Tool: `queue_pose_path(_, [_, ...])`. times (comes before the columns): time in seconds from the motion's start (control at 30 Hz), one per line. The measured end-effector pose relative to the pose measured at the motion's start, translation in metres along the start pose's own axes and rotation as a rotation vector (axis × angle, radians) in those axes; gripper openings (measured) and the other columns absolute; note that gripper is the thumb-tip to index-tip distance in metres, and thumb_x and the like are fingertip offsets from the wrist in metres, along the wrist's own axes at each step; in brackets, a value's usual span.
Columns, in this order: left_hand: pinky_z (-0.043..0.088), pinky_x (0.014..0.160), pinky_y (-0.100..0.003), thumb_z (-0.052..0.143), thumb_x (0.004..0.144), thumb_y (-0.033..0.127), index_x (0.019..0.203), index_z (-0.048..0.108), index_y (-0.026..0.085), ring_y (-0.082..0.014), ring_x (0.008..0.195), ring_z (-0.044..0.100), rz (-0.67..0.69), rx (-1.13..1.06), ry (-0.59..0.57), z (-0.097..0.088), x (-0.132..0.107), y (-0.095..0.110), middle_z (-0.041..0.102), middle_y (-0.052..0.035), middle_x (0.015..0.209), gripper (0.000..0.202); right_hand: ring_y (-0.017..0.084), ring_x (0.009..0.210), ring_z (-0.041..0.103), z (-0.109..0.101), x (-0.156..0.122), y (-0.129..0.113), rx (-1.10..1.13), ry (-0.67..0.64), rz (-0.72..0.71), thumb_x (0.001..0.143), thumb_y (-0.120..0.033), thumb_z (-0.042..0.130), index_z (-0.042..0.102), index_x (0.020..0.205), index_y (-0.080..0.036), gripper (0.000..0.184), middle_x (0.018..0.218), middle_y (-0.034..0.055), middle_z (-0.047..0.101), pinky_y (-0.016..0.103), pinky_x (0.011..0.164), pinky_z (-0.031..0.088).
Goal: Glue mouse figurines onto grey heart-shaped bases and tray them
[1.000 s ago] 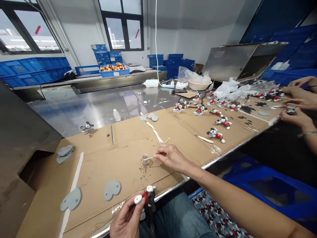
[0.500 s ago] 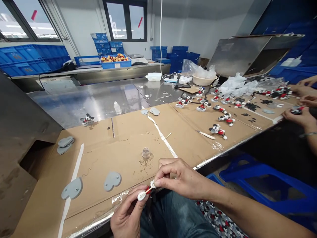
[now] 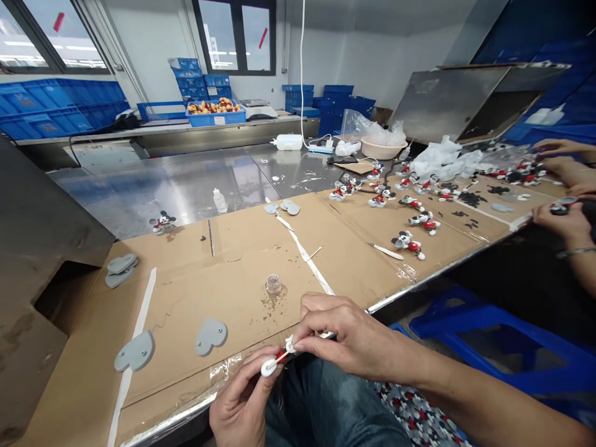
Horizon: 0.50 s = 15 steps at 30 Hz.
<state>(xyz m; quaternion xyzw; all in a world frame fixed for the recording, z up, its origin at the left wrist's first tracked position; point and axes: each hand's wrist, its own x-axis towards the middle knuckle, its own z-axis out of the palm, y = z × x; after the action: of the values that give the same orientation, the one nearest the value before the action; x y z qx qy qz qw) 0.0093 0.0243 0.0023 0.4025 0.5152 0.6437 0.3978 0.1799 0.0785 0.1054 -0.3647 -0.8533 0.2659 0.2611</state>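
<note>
In front of my lap, my left hand (image 3: 246,391) pinches a small red-and-white mouse figurine (image 3: 280,356), mostly hidden by the fingers. Its white oval foot (image 3: 269,367) faces up. My right hand (image 3: 335,332) is closed on a thin wooden stick (image 3: 278,361), whose tip touches the oval foot. A small white part (image 3: 289,343) shows at my right fingertips; whether it belongs to the figurine I cannot tell. Beyond the hands stands a small clear jar (image 3: 273,284), with brown specks around it. Grey heart-shaped bases (image 3: 211,337) lie to the left.
Cardboard (image 3: 242,267) covers the table's near part. Several mouse figurines (image 3: 408,243) and a white-handled pointed tool (image 3: 385,251) lie right. A metal box (image 3: 32,298) stands at left. A co-worker's hands (image 3: 565,217) are far right, near a blue stool (image 3: 465,335).
The stick's tip stays at the white foot, and both hands shift very slightly to the right. At the far right, the co-worker's hands have moved apart.
</note>
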Motion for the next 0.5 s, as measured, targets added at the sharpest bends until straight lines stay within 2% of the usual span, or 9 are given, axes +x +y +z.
queue_pose_path(0.23, [0.058,0.077,-0.026,0.08,0.066,0.029,0.071,0.076,0.023,-0.0207,0.08,0.07,0.026,0.007,-0.009,0.0,0.0,-0.001,0.076,-0.0028,0.082,0.009,0.011,0.07,0.052,-0.004,-0.001,-0.003,-0.031,-0.005,-0.042,0.085,-0.011,0.062,0.071,0.081,-0.015,0.011,0.069,-0.0004,0.054,0.022,0.06,0.039])
queue_pose_path(0.37, [0.058,0.079,-0.026,0.081,0.064,0.031,0.071,0.076,0.023,-0.0209,0.079,0.071,0.013,-0.003,0.033,-0.001,0.002,-0.007,0.077,-0.0027,0.081,0.012,0.011,0.069,0.053,-0.007,0.008,0.009,-0.004,0.142,0.055,0.085,-0.015,0.063,0.07,0.077,-0.017,0.011,0.07,-0.0003,0.056,0.023,0.062,0.041])
queue_pose_path(0.5, [0.057,0.079,-0.021,0.081,0.063,0.034,0.069,0.076,0.022,-0.019,0.078,0.071,0.049,-0.009,0.063,-0.001,0.004,-0.015,0.076,-0.0027,0.079,0.014,0.012,0.068,0.054,-0.004,0.024,0.035,-0.14,0.311,0.105,0.084,-0.015,0.065,0.069,0.075,-0.016,0.009,0.069,-0.0002,0.055,0.024,0.064,0.041])
